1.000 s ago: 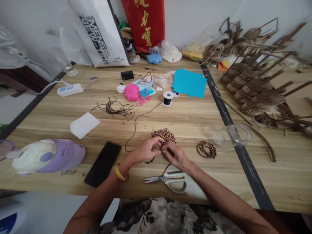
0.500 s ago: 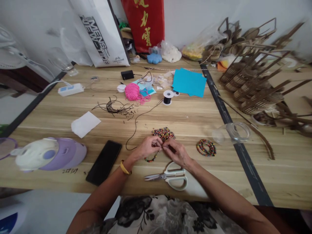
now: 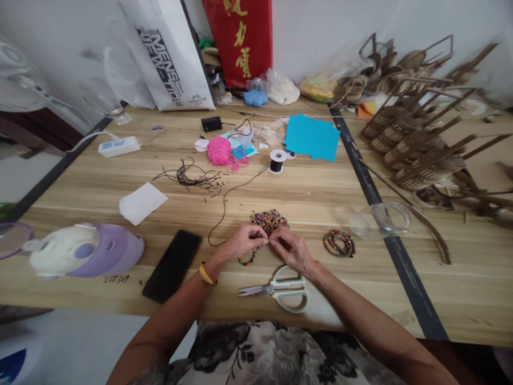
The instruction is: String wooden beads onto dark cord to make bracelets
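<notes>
Head view: left hand (image 3: 245,239) pinches the beaded strand (image 3: 247,261), which curves out nearside; right hand (image 3: 292,251), fingertips closed together, any hold too small to tell. Bead pile (image 3: 269,218) just beyond. Steady wrists, light tips probably serve best.

A black phone (image 3: 172,266) lies near a purple-and-white bottle (image 3: 120,248); pink yarn (image 3: 219,151) sits left of blue sheets (image 3: 311,137); brown baskets (image 3: 412,171) (blurred, perhaps wooden) stand far right.

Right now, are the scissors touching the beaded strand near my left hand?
Apart: the head view shows bare wooden tabletop between the scissors and the visible beaded strand.
</notes>
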Motion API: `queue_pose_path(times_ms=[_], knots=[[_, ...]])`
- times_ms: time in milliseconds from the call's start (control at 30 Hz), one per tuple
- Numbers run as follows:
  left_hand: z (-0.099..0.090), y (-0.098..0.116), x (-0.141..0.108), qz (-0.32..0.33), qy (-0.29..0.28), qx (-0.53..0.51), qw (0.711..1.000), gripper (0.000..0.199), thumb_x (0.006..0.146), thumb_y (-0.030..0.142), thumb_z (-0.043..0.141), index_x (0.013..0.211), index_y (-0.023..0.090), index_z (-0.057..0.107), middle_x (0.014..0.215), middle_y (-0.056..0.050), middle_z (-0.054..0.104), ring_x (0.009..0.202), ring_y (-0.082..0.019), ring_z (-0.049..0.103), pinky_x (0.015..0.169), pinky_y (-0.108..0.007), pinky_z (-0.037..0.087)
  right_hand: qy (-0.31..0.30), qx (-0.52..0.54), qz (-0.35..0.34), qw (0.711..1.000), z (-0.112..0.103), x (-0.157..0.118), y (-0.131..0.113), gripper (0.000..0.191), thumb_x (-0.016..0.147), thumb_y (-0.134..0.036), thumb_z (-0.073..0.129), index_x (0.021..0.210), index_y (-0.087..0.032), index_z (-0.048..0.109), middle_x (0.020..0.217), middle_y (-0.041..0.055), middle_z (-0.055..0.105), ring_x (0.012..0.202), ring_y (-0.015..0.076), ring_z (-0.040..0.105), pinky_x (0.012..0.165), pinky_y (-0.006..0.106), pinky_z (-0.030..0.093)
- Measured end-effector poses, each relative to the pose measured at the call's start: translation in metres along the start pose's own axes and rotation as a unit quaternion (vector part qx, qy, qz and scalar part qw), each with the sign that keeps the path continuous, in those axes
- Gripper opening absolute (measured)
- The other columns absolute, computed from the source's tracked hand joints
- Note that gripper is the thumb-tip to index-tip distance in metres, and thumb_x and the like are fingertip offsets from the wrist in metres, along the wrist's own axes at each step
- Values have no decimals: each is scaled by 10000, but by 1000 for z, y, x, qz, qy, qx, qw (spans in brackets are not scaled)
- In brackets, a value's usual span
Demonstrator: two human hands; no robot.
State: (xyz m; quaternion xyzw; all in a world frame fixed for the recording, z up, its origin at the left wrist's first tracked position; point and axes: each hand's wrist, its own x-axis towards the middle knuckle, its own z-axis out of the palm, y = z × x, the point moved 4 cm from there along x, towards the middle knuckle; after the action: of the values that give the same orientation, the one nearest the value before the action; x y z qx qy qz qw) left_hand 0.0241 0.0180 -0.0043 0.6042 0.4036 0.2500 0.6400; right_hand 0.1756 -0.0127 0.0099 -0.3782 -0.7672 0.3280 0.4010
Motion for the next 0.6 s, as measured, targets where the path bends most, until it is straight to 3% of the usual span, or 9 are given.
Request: queue_pose_path(times_ms=[167,300,600], knots=[[-5,1,-1,-7,11,-36,999,264,723,368,665,709,116,586,583,22,540,505,-76,490,507,-196,407,26,-31,-11,999,-6,1,3,93,911,-182,497,920,-188,589,826,59,610,778,167,578,696,294,484],[-10,5,-1,4,45,-13,999,220,723,325,655,686,120,586,588,22,529,517,-79,473,513,-198,388,52,-97,-28,994,-11,2,4,106,902,-172,511,949,-197,603,904,83,604,861,188,579,742,315,502],[-7,17,-5,48,89,90,991,111,726,204,601,653,121,611,608,7,569,579,-94,473,582,-210,373,-7,-226,-49,973,3,-1,6,117,907,-209,532,963,-195,634,928,86,618,863,194,569,728,302,485]])
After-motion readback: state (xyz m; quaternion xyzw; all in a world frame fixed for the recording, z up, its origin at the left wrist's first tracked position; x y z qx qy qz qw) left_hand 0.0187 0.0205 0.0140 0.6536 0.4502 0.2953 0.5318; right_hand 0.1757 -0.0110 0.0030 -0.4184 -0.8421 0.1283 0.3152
